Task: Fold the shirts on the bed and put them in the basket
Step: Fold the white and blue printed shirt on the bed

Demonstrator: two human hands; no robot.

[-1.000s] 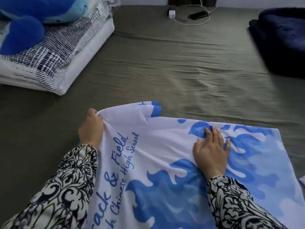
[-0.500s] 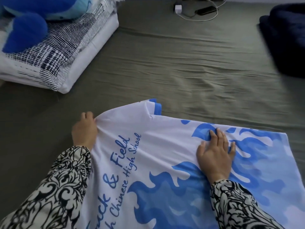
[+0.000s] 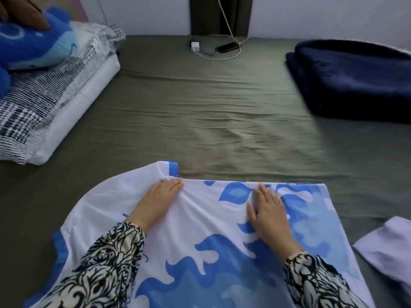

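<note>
Left hand (image 3: 159, 200) now flat on shirt (image 3: 200, 230)

No text, label, brand or number can be read here. The white and blue shirt (image 3: 200, 218) on the near part of the bed shows only small dark blue strokes of script, peeping out beside the patterned left sleeve (image 3: 106, 263), too little of them to make out a letter. The blue plush toy (image 3: 29, 45) at the far left bears a pale ring-shaped mark, which is no legible sign. The charger (image 3: 195, 46) and the dark phone (image 3: 228, 47) at the far edge of the bed show no readable marking.
</note>
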